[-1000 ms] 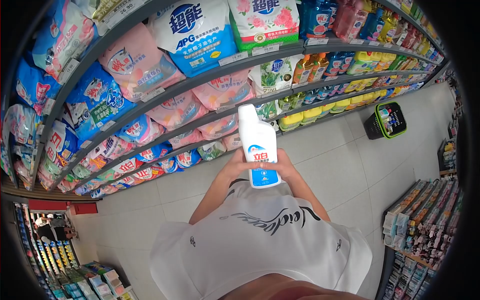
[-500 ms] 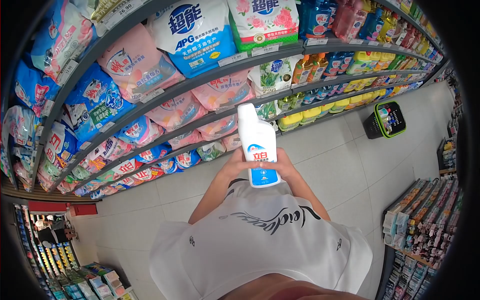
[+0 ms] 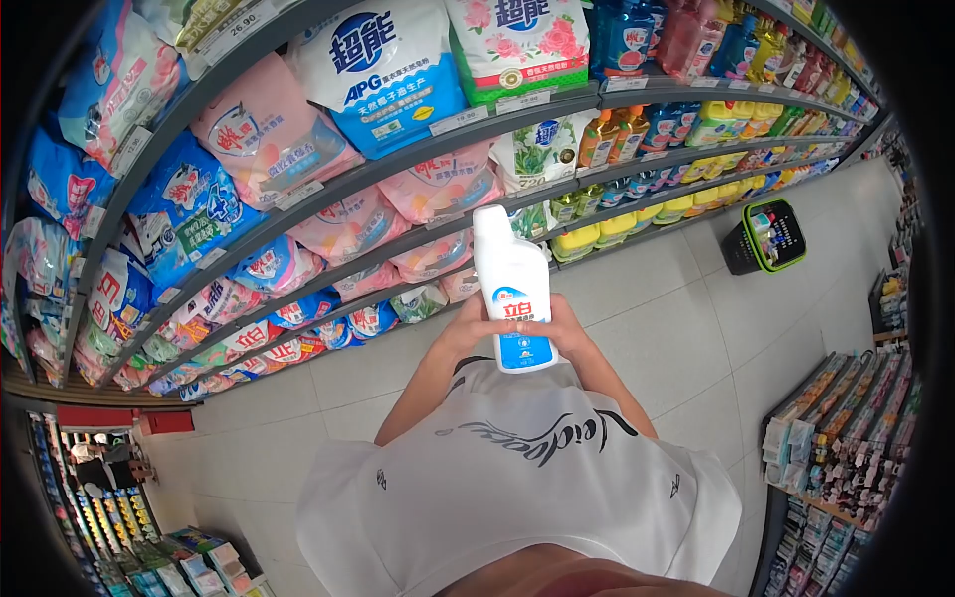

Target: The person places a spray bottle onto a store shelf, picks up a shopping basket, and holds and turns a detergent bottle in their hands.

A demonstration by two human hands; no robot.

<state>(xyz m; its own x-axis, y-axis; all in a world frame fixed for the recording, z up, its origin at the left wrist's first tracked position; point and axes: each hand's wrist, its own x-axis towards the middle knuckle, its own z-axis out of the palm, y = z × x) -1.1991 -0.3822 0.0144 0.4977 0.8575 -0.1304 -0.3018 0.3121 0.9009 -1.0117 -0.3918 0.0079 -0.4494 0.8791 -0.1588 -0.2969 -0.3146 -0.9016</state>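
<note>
your left hand (image 3: 471, 326) and right hand (image 3: 565, 328) clasp a white bottle (image 3: 515, 274) from opposite sides, in front of your white shirt (image 3: 517, 488). the thumbs pinch across the front of its blue-and-red label (image 3: 519, 310); the other fingers are hidden behind the bottle (whether spread or pressed together, you cannot tell from this view). the cap (image 3: 490, 221) points toward the curved shelving (image 3: 557, 102), which bears detergent bags (image 3: 383, 85) and, farther right, colored bottles (image 3: 625, 40). a black basket with a green rim (image 3: 743, 249), holding goods, stands on the tiled floor (image 3: 647, 343), well apart from your hands.
</note>
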